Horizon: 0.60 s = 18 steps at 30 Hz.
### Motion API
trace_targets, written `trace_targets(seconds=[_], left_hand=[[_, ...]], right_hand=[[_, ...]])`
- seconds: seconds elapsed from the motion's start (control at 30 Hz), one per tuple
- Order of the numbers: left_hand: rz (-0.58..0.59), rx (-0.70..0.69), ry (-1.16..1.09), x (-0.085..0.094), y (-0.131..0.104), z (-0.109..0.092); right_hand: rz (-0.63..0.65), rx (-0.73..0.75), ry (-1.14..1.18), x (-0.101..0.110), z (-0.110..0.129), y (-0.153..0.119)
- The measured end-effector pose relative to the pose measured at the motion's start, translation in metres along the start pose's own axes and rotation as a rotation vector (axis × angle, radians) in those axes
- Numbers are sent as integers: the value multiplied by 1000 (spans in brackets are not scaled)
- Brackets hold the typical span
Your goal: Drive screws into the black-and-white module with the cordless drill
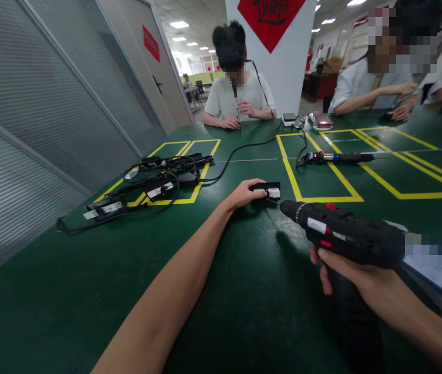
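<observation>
My left hand (247, 193) reaches out to the middle of the green table (221, 301) and grips a small black part (271, 191) with white labels. In my right hand (345, 270) is a black cordless drill (353, 231) with red details, held by its handle. The drill points left, and its chuck is close to the right side of the black part. Whether the drill's tip touches the part cannot be made out. The fingers of my right hand wrap round the grip.
Black devices with cables (160, 189) lie at the left in yellow tape frames. A tool with a cable (339, 157) lies at the back right. Papers (439, 270) are at the right edge. Across the table, a person (240, 96) holds a screwdriver; others sit at the right.
</observation>
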<state>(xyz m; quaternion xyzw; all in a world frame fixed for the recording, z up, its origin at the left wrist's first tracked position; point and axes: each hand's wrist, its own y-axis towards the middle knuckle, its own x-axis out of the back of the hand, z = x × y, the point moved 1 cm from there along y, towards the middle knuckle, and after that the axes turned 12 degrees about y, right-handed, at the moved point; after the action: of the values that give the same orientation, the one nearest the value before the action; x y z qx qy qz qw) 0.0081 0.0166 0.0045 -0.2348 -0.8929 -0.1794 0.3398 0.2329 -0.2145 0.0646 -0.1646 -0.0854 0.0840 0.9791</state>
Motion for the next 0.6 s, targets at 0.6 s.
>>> trace_targets(seconds=[0.6], left_hand=[[5, -14, 14, 2, -1, -4]], right_hand=[[-41, -7, 71, -3, 2, -2]])
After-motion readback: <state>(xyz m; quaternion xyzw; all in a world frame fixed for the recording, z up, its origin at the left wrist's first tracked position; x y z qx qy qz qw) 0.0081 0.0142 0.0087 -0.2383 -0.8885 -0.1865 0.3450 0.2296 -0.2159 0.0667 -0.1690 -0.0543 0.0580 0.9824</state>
